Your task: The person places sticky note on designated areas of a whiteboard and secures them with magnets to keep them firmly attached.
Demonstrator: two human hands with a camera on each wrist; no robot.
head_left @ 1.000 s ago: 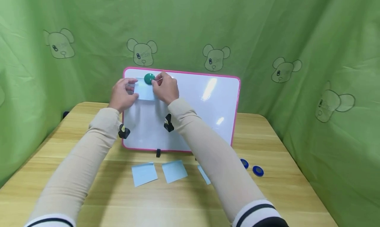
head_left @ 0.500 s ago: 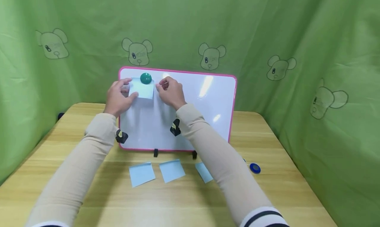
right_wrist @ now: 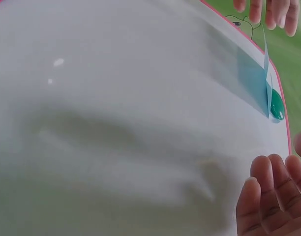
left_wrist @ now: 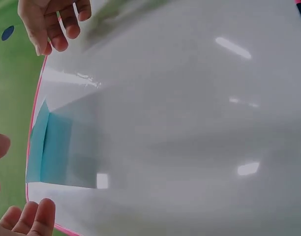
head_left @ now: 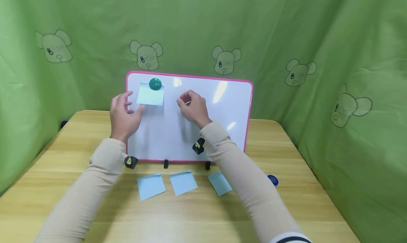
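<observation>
Now, left hand (head_left: 124, 116): we see its fingers spread and the thumb set apart, holding nothing.
Right hand (head_left: 192, 107): we see loosely bent fingers with a gap to the thumb, and nothing in them.
Pinned note (head_left: 150, 97): just right of the left fingertips and thumb; from the right hand it lies left and a little up, across a strip of bare whiteboard (head_left: 171, 137).
Nearer hand: we judge the left, almost beside the note's left edge.
Long axis: none that we can make out, the note looking roughly square, its lower part standing off the board.
Green magnet (head_left: 155, 83): over the note's top edge, up and right of the left hand, up and left of the right.
Loose notes: left note (head_left: 151, 187) and middle note (head_left: 183, 183) lie below both hands, toward us; right note (head_left: 219, 184) lies below and right of the right hand, beside that forearm (head_left: 251, 186).
Blue disc (head_left: 273, 180): well right of and below the right hand, partly hidden by that forearm.
</observation>
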